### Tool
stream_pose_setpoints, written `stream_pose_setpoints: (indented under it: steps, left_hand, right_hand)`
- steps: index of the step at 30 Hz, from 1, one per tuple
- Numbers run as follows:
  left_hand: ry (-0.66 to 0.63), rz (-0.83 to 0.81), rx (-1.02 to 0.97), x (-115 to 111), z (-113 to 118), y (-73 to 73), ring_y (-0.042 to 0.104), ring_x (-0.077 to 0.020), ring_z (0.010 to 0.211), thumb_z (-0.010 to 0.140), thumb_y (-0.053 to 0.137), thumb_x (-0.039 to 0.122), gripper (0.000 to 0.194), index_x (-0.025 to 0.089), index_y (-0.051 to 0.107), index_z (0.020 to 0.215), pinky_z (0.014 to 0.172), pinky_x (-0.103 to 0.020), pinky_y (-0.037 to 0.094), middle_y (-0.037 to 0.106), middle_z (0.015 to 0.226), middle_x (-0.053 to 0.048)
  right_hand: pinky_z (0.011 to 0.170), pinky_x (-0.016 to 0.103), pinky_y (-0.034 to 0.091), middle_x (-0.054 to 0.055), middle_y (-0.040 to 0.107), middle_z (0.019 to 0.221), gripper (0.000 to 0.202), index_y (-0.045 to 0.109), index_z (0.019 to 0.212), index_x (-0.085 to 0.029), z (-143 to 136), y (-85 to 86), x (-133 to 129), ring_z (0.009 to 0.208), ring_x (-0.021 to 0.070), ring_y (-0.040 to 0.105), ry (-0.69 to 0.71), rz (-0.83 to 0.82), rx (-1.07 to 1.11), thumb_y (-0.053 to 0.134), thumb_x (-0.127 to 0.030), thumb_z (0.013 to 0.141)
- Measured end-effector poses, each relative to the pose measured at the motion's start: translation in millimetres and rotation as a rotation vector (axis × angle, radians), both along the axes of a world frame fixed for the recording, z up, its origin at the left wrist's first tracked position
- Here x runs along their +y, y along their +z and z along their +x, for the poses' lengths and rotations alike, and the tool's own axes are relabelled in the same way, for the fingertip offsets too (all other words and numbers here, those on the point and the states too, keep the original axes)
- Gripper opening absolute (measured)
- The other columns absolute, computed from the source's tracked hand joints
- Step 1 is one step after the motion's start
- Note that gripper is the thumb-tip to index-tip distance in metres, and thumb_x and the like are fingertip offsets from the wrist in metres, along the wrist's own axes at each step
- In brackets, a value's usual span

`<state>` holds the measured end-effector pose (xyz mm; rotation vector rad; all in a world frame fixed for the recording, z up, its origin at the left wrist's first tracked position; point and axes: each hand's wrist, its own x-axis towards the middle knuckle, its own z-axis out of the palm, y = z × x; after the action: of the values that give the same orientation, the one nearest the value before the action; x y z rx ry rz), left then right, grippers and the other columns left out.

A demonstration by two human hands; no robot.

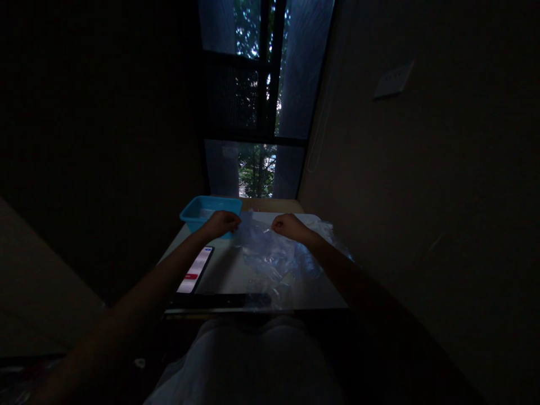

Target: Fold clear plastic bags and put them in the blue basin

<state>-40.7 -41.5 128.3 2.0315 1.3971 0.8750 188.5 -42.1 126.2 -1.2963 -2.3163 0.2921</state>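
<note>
Clear, crinkled plastic film (270,256) hangs over the white table (222,267), its upper edge pinched in the fingers of my left hand (223,223) and right hand (292,226), and is best held level, lightly taut and clear of the blue rectangular plastic basin (192,224).

Dark-framed window (263,98), trees (258,171) outside, pale wall plate (394,80), lit phone (197,270)

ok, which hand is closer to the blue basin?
The left hand: in this view it overlaps the right part of the blue basin. The right hand is well right of it, beyond some clear plastic.
</note>
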Motion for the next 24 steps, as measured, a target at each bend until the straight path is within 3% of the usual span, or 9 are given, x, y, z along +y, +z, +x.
stream_pose_setpoints:
  steps: [3,8,14,17,20,24]
  left_hand:
    - [0.027,0.029,0.004,-1,-1,-5.4,0.057,-0.0134,0.052,0.062,0.051,0.022,0.012,0.016,0.061,0.064,0.056,-0.024,0.044,0.063,0.056,-0.001]
    - [0.074,0.195,0.001,-4,5,-5.0,0.059,-0.0176,0.077,0.064,0.053,0.030,0.021,0.017,0.062,0.076,0.072,-0.028,0.044,0.066,0.082,-0.005]
    - [0.088,0.146,-0.054,-4,12,-13.2,0.057,-0.0200,0.084,0.065,0.051,0.033,0.030,0.014,0.059,0.086,0.076,-0.031,0.042,0.062,0.091,-0.009]
    - [0.121,-0.013,-0.211,-1,10,-28.1,0.056,-0.0203,0.084,0.062,0.054,0.033,0.027,0.015,0.057,0.081,0.076,-0.033,0.042,0.062,0.088,-0.009]
    - [0.149,-0.307,-0.530,-2,9,-44.4,0.058,-0.0187,0.077,0.063,0.054,0.037,0.027,0.015,0.054,0.079,0.068,-0.031,0.045,0.062,0.080,-0.006]
    - [-0.003,-0.731,-0.909,-15,19,-59.3,0.059,-0.0191,0.070,0.068,0.046,0.049,0.036,0.014,0.054,0.070,0.066,-0.034,0.046,0.062,0.070,-0.009]
  right_hand:
    - [0.058,0.021,0.039,0.004,0.065,0.068,0.015,0.065,0.067,-0.013,2,0.5,2,0.063,0.0123,0.057,-0.011,0.012,-0.005,0.050,-0.013,0.067]
    - [0.059,0.020,0.039,0.004,0.065,0.069,0.015,0.065,0.067,-0.013,2,4.7,-1,0.064,0.0120,0.057,-0.005,0.023,-0.021,0.050,-0.012,0.066]
    - [0.057,0.020,0.039,0.003,0.063,0.064,0.014,0.065,0.063,-0.012,-1,5.1,1,0.060,0.0107,0.055,0.029,-0.065,0.099,0.050,-0.010,0.063]
    - [0.056,0.020,0.038,0.000,0.060,0.058,0.011,0.063,0.061,-0.011,0,4.2,3,0.056,0.0096,0.053,0.047,-0.194,0.284,0.052,-0.011,0.062]
    - [0.052,0.020,0.037,-0.003,0.054,0.050,0.009,0.061,0.059,-0.012,2,4.9,1,0.049,0.0081,0.049,0.024,-0.340,0.520,0.055,-0.018,0.062]
    - [0.053,0.019,0.038,-0.004,0.053,0.052,0.008,0.056,0.060,-0.014,6,4.1,-3,0.051,0.0070,0.049,0.008,-0.496,0.871,0.058,-0.022,0.060]
